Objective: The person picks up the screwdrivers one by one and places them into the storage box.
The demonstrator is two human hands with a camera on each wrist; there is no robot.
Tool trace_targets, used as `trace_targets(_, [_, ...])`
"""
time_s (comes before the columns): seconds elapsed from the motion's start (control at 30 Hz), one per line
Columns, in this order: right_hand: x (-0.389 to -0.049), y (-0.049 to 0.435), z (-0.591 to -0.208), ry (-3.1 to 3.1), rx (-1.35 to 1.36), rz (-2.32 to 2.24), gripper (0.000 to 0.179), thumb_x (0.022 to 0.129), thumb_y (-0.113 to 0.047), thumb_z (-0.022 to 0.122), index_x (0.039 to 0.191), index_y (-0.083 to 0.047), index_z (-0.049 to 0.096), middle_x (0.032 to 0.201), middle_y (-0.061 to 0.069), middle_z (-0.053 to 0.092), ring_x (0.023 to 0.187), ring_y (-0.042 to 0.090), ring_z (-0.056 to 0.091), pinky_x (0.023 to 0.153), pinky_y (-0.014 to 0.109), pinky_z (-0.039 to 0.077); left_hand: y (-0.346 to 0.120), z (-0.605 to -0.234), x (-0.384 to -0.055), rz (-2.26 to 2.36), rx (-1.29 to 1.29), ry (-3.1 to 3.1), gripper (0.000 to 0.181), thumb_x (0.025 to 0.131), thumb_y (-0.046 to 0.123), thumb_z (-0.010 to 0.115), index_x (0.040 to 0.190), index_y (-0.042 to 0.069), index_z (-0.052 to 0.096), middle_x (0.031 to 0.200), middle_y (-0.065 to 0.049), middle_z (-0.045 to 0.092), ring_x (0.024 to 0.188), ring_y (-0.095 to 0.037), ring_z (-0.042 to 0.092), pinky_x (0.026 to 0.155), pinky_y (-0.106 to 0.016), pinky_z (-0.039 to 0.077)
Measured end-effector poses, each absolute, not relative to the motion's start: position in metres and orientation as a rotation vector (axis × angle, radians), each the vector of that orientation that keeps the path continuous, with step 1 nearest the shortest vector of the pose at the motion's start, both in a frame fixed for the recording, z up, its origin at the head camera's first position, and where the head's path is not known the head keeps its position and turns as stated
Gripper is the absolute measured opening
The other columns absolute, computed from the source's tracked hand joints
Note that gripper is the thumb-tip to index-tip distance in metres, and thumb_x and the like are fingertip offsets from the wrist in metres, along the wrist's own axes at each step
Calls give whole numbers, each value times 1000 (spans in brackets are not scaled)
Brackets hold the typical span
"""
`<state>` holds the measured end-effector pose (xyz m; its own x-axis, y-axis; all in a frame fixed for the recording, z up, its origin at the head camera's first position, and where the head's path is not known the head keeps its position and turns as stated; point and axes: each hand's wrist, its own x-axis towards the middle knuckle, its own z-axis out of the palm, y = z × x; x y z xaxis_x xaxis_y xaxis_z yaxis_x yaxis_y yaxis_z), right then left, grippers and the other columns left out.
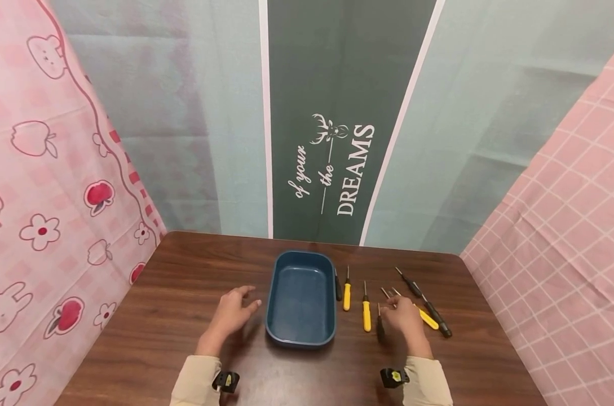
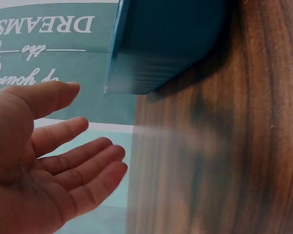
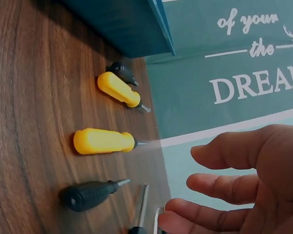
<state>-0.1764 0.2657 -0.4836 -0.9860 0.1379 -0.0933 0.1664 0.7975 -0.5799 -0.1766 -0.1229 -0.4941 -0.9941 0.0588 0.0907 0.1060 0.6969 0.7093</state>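
My left hand [image 1: 232, 313] hovers just left of a deep blue plastic tray [image 1: 271, 316], its fingers loosely spread and nothing in them. In the left wrist view that palm [image 2: 24, 180] is bare, beside the tray wall [image 2: 156, 44]. Over the screwdrivers on the right is my right hand [image 1: 405, 318], thumb and fingers apart in the right wrist view. Nearest it lie a black screwdriver [image 1: 380, 328] and a yellow-handled screwdriver [image 1: 429, 319], partly hidden by the hand. Another yellow screwdriver [image 3: 102, 141] lies closer to the tray.
Against the tray's right side lie a yellow screwdriver [image 1: 347, 299] and a small black screwdriver [image 1: 339, 288]. Long black tools [image 1: 436, 316] slant at the far right. Patterned cloths [image 1: 185, 141] hang around the brown wooden table [image 1: 149, 316].
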Motion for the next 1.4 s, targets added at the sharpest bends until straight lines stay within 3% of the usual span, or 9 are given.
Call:
trace_targets(0.17, [-176,271,-490,2822,327,-1140,26,83,-10,60,98,11,59,86,19,60,77,31,57,66,45,48,-120,-502,-177,-1254,-120,-2771,35,81,14,70,111,-2,62,97,-17,62,85,-28,61,73,-43,51])
trace_targets(0.4, [-175,283,-507,2573,482,-1402,24,86,-11,60,100,8,56,79,12,58,68,23,55,52,34,47,-117,-509,-177,-1387,-91,-2697,31,82,16,70,106,-4,63,91,-13,66,77,-23,63,66,-37,52])
trace_targets(0.63, [-172,289,-511,2378,573,-1587,31,90,-15,59,108,9,50,96,20,60,84,31,60,66,45,52,-114,-512,-175,-1672,9,-2612,33,83,17,70,106,-6,62,83,-10,66,67,-24,63,58,-35,53])
trace_targets(0.77, [-173,291,-515,2315,601,-1630,26,90,-11,56,104,10,53,92,19,60,80,29,61,68,46,52,-109,-516,-174,-1963,115,-2500,33,83,12,70,106,-9,60,82,-13,64,59,-30,62,55,-41,54])
trace_targets(0.93, [-175,292,-522,2289,635,-1654,12,86,-5,57,87,7,61,75,9,59,68,23,59,63,41,52,-103,-520,-172,-2152,199,-2393,34,82,9,70,106,-12,57,82,-13,63,62,-23,60,57,-41,55])
trace_targets(1.03, [-176,290,-524,2304,643,-1652,9,82,-2,62,84,6,64,70,7,59,64,21,58,60,38,53,-101,-522,-171,-2161,216,-2394,36,81,10,71,107,-13,57,81,-12,62,62,-22,60,56,-40,55])
trace_targets(1.4, [-181,280,-531,2477,634,-1440,19,72,-5,77,77,7,64,69,9,57,61,20,56,57,37,54,-96,-525,-169,-2279,185,-2334,33,82,1,66,107,-16,53,78,-12,61,62,-22,61,51,-35,54])
